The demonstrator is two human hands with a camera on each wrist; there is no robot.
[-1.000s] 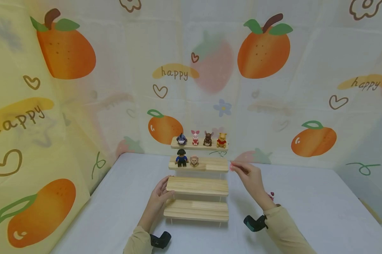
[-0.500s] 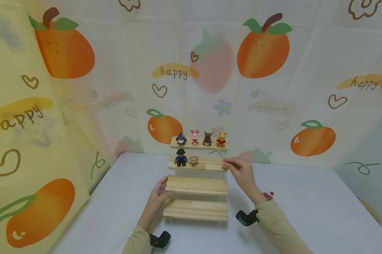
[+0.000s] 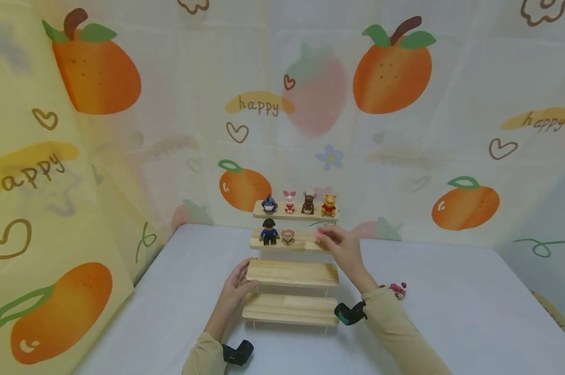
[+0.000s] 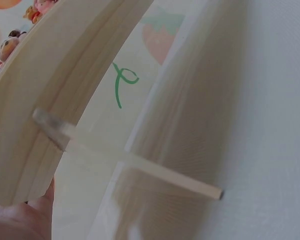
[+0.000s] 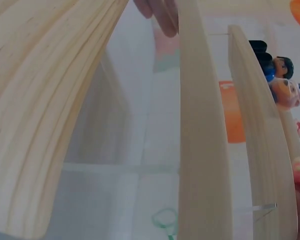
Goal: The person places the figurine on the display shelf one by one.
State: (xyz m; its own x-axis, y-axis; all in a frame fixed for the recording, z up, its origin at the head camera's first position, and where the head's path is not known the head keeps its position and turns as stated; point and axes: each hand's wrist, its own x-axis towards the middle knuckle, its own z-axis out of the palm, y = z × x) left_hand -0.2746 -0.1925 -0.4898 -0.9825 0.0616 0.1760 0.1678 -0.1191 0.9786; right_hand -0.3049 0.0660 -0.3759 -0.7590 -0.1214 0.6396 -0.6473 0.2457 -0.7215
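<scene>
A four-tier wooden step shelf (image 3: 292, 273) stands on the white table. Its top tier carries a blue figure (image 3: 269, 204), a pink one (image 3: 289, 202), a brown one (image 3: 308, 203) and a yellow bear (image 3: 329, 206). On the tier below stand a dark-haired figure in blue (image 3: 269, 232) and a tan lion head (image 3: 287, 237). My right hand (image 3: 341, 250) pinches a small pink figure (image 3: 318, 237) just over the right part of that tier. My left hand (image 3: 235, 289) holds the left end of the third tier; its fingertip (image 4: 25, 220) shows under the board (image 4: 55, 90).
Another small pink toy (image 3: 397, 289) lies on the table right of the shelf, behind my right forearm. Fruit-print curtains close in the back and left sides. Clear pegs (image 4: 140, 165) carry the boards.
My right hand has moved left, from beyond the shelf's right end to over the second tier, with the pink figure in its fingers. The left hand has stayed put.
</scene>
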